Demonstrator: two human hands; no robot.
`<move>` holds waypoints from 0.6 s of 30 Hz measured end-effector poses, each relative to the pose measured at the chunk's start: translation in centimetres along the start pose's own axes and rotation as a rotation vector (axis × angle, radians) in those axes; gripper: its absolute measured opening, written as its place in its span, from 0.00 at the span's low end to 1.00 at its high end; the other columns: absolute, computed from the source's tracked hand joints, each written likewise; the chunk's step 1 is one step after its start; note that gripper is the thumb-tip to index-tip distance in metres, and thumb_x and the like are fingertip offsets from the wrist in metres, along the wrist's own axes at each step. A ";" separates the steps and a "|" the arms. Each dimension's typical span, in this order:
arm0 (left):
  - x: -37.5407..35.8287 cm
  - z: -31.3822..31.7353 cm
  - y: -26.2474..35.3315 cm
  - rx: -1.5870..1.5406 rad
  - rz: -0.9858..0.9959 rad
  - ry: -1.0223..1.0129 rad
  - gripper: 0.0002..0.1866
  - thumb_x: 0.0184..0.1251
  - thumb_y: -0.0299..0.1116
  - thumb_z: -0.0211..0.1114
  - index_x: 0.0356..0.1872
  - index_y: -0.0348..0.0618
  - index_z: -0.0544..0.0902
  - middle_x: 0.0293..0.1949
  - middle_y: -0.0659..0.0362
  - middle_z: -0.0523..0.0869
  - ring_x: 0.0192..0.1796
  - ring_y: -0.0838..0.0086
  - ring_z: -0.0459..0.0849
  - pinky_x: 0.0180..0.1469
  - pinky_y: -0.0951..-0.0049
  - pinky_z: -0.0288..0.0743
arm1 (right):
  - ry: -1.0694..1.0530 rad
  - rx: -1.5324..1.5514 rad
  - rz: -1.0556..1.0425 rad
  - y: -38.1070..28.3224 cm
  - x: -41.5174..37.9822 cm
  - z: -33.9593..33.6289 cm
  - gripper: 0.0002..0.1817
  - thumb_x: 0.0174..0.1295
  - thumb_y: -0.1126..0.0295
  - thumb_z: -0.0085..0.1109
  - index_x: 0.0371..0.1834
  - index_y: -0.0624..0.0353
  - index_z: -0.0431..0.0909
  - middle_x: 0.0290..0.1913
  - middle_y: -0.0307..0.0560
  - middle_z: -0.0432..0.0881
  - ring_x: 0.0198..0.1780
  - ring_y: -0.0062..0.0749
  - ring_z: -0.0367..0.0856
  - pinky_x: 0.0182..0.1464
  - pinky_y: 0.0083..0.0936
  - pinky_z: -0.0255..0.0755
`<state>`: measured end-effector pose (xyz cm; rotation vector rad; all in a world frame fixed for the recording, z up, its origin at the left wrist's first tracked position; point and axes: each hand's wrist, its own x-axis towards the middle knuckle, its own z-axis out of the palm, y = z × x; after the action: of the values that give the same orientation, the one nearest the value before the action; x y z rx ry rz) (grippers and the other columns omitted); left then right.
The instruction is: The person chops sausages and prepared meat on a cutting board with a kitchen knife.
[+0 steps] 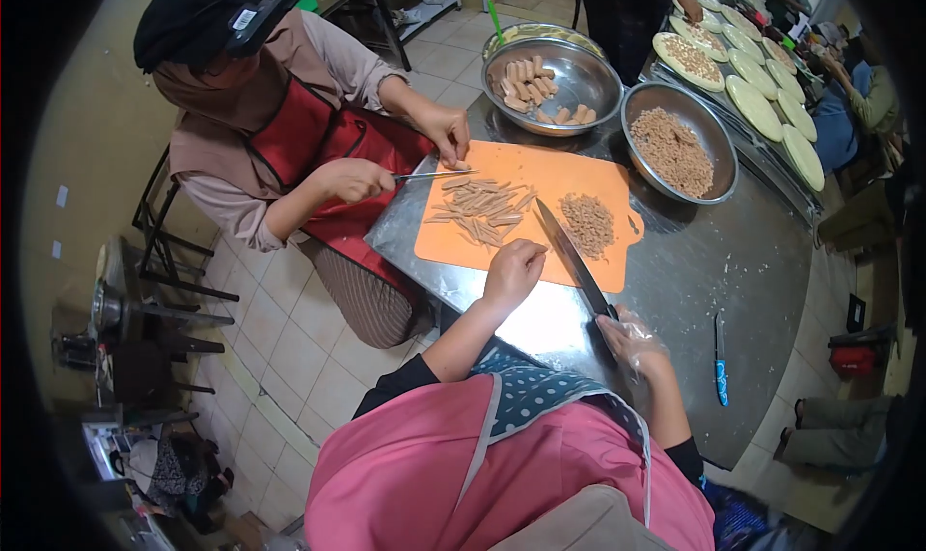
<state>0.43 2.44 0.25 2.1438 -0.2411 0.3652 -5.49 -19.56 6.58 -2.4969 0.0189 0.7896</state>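
Note:
My right hand [631, 339], in a clear plastic glove, grips the handle of a large kitchen knife [575, 256]. The blade lies slantwise over an orange cutting board [453, 247], its tip pointing away from me. Left of the blade, at the board's near edge, my left hand [513, 273] is closed with fingers curled; whatever it may hold is hidden. Just beyond it is a pile of sausage strips [482, 204]. Finely diced sausage [586, 225] is heaped to the right of the blade.
Across the board, a co-worker [318, 136] cuts with a smaller knife [434, 175]. Behind the board are a steel bowl [598, 78] of sausage pieces and another bowl [725, 170] of diced sausage. A blue-handled knife [721, 372] lies at right. Pale plates [752, 107] line the back.

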 end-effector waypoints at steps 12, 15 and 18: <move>3.3 -3.4 -2.9 0.212 -0.033 0.235 0.12 0.52 0.29 0.62 0.38 0.37 0.79 0.39 0.50 0.79 0.46 0.57 0.76 0.49 0.61 0.69 | -0.043 0.262 0.224 -0.8 0.5 -1.7 0.26 0.61 0.55 0.50 0.55 0.65 0.67 0.42 0.60 0.78 0.44 0.43 0.77 0.46 0.30 0.67; 4.0 -3.2 -2.9 0.310 0.115 0.201 0.14 0.52 0.31 0.63 0.40 0.36 0.78 0.41 0.49 0.79 0.47 0.56 0.75 0.50 0.60 0.69 | -0.004 0.284 0.243 -0.6 1.4 -2.0 0.28 0.61 0.54 0.50 0.57 0.64 0.66 0.46 0.62 0.77 0.49 0.44 0.76 0.50 0.30 0.66; 5.0 -1.6 -2.0 0.343 0.120 0.074 0.15 0.51 0.33 0.63 0.39 0.35 0.79 0.43 0.49 0.80 0.48 0.56 0.76 0.51 0.59 0.68 | 0.097 0.307 0.151 2.4 3.9 -0.3 0.31 0.60 0.55 0.54 0.60 0.66 0.63 0.31 0.50 0.78 0.28 0.29 0.72 0.31 0.25 0.67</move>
<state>5.46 4.74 1.30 2.4522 -0.2811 0.5896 -2.47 -21.25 3.50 -2.2560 0.3406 0.6678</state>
